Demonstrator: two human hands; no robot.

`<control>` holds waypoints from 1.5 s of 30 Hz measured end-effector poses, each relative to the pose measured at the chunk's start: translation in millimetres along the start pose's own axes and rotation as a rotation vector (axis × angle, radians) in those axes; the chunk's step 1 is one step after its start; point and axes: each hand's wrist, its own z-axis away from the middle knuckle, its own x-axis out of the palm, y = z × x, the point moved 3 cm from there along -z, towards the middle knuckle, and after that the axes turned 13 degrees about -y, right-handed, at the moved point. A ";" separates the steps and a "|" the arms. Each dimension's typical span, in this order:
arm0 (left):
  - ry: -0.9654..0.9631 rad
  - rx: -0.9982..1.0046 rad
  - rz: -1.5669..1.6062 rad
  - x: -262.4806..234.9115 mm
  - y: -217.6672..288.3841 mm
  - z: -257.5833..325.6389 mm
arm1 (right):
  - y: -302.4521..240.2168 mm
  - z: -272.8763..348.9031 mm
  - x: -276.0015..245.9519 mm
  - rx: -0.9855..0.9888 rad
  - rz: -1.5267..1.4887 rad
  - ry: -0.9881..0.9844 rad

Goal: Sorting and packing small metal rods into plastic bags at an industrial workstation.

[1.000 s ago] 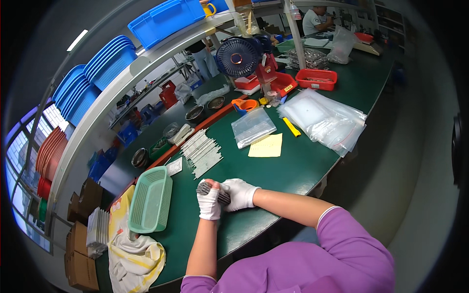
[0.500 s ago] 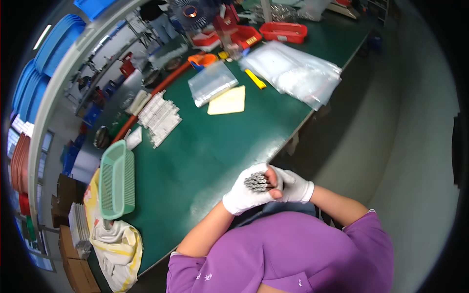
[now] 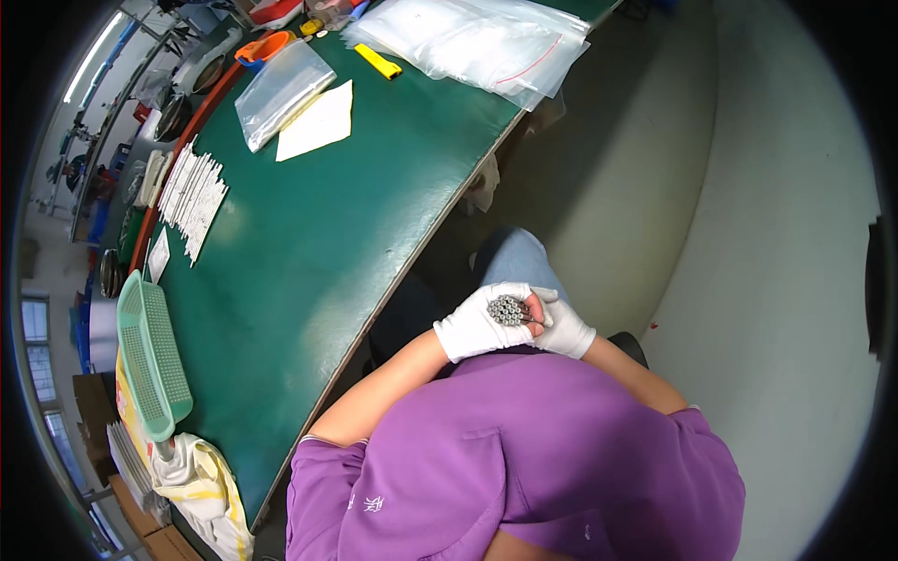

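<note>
A tight bundle of thin metal rods [image 3: 508, 309], seen end-on with several round grey tips showing, is gripped in front of my body. My left hand [image 3: 465, 325], in a white glove, wraps around it from the left. Bare fingertips press against the bundle's right side. Also in a white glove, my right hand [image 3: 565, 329] closes against the bundle from the right, its fingers partly hidden. Both hands are over my lap, off the edge of the green table [image 3: 309, 243]. The length of the rods is hidden by the hands.
On the table lie a row of white strips [image 3: 192, 198], a clear plastic bag [image 3: 283, 93], pale yellow paper [image 3: 318, 123], a yellow cutter [image 3: 378, 62] and large plastic bags [image 3: 477, 42]. A green basket [image 3: 152, 360] and a white-and-yellow cloth [image 3: 203, 491] sit at the left edge.
My view has turned and dropped, so the table things appear further up and left. The bundle stays in both hands, its rod ends now more evenly gathered.
</note>
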 end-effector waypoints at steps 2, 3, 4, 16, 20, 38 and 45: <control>0.033 -0.051 0.059 1.6 -6.7 -2.7 | -8.0 10.5 2.1 0.091 -0.048 -0.004; 0.064 -0.103 0.112 1.8 -9.8 -3.3 | -9.7 14.4 3.4 0.175 -0.094 -0.006; 0.070 -0.102 0.119 2.9 -9.9 -3.7 | -7.1 17.4 4.9 0.181 -0.096 -0.013; 0.117 -0.209 0.226 -3.0 -19.3 -4.7 | 13.1 16.2 8.1 0.240 -0.383 -0.006; 0.153 -0.227 0.231 -2.6 -22.0 0.7 | -1.7 13.1 9.7 0.308 -0.393 -0.044; 0.258 -0.233 0.177 -3.8 2.0 17.0 | 12.2 -7.6 16.2 0.197 -0.331 -0.124; 0.257 -0.017 -0.106 -0.7 47.2 33.1 | -49.4 -36.6 11.1 -0.070 -0.037 -0.234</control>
